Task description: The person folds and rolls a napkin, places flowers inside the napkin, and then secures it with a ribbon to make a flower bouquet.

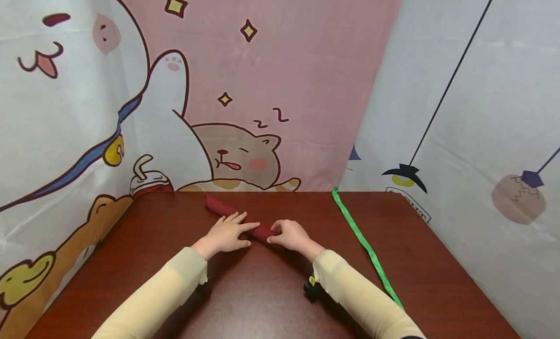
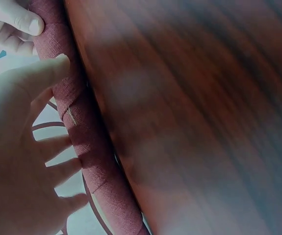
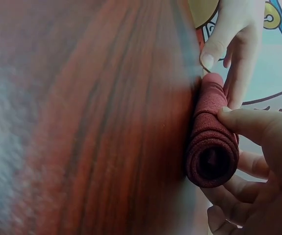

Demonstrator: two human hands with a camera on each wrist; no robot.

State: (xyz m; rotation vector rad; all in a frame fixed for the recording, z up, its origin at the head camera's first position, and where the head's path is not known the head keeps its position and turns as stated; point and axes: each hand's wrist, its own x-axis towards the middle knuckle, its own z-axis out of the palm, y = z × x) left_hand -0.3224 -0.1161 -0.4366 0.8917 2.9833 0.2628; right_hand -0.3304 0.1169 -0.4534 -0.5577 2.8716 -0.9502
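A dark red cloth (image 1: 217,205), rolled into a long tube, lies slantwise on the table. My left hand (image 1: 225,234) rests on the middle of the roll with its fingers spread and nearly straight. In the left wrist view, the thumb touches one side of the rolled cloth (image 2: 94,147) and the fingertips reach its other side. At the nearer right end, my right hand (image 1: 292,236) holds the roll between thumb and curled fingers. The right wrist view shows the spiral layers and hollow centre of the rolled cloth (image 3: 212,147) at that end.
A long green ribbon (image 1: 358,237) runs down the right part of the brown table (image 1: 258,300), from its back edge toward the right forearm. A cartoon-printed curtain (image 1: 306,86) hangs behind the table and along its sides.
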